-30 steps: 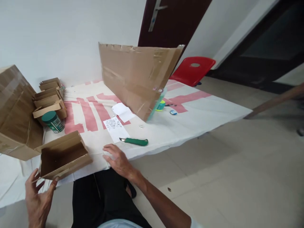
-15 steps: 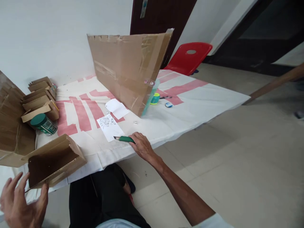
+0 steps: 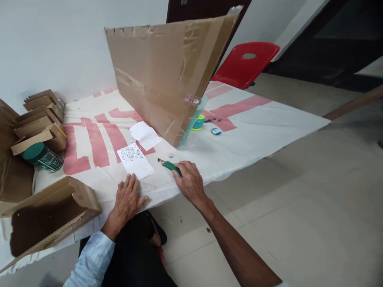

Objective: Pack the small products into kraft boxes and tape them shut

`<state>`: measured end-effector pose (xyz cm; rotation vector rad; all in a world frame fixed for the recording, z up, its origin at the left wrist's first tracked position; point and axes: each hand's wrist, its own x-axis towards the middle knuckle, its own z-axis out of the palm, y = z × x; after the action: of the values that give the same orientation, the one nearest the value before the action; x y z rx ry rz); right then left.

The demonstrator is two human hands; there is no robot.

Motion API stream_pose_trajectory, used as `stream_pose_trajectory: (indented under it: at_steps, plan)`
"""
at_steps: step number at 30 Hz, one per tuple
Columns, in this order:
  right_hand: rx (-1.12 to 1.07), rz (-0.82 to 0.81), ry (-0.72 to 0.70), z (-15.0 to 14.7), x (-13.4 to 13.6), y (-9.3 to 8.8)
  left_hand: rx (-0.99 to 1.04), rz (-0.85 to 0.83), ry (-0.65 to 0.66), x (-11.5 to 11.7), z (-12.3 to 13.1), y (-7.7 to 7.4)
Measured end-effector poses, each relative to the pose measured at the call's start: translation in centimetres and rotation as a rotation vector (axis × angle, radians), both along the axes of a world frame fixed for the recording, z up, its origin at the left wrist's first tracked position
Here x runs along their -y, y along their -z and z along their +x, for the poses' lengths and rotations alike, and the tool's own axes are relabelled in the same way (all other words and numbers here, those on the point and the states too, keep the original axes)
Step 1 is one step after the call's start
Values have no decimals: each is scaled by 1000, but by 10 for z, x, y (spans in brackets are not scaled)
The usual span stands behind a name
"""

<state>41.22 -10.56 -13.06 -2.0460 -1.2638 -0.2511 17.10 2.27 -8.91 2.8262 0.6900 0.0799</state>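
Observation:
My right hand (image 3: 191, 181) grips a green utility knife (image 3: 172, 166), its blade out and pointing left over the cloth. Near the table's front edge my left hand (image 3: 128, 197) lies flat, fingers stretched out and holding nothing. Its fingertips are at the lower edge of a white paper (image 3: 140, 167) with small squares drawn on it. Behind that lies a second, blank-looking paper (image 3: 145, 134). Left of my left hand sits an open cardboard box (image 3: 86, 195), its inside dark. A large cardboard sheet (image 3: 155, 71) stands upright behind the papers.
A green-lidded canister (image 3: 43, 156) and several small cardboard boxes (image 3: 56, 135) stand at the left. Right of the sheet are a yellow-green tape roll (image 3: 198, 122) and a small blue-and-white round item (image 3: 216, 131). A red chair (image 3: 245, 63) stands beyond the table.
My left hand has left the cardboard box and come right, onto the cloth by the drawn paper. My right hand has moved slightly right with the knife, taking the blade off the paper.

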Motion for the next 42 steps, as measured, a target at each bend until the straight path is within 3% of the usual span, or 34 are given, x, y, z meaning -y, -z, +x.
stream_pose_trajectory:
  at_steps: [3, 7, 13, 18, 29, 42]
  plan:
    - [-49, 67, -138, -18, -13, -9, -8, 23, 7, 3, -11, 8]
    - [-111, 36, -314, -33, -36, -15, -1, 59, 35, 22, -34, 12]
    - [-103, -80, -398, -29, -62, -9, 78, 107, 62, 30, -52, 18]
    - [-106, -176, -405, -24, -72, -8, 147, 119, 61, 29, -52, 23]
    - [-167, -190, -359, -19, -102, -13, 181, 62, 40, 32, -51, 26]
    - [-105, -413, -334, -17, -122, -16, 167, 74, 41, 33, -51, 23]
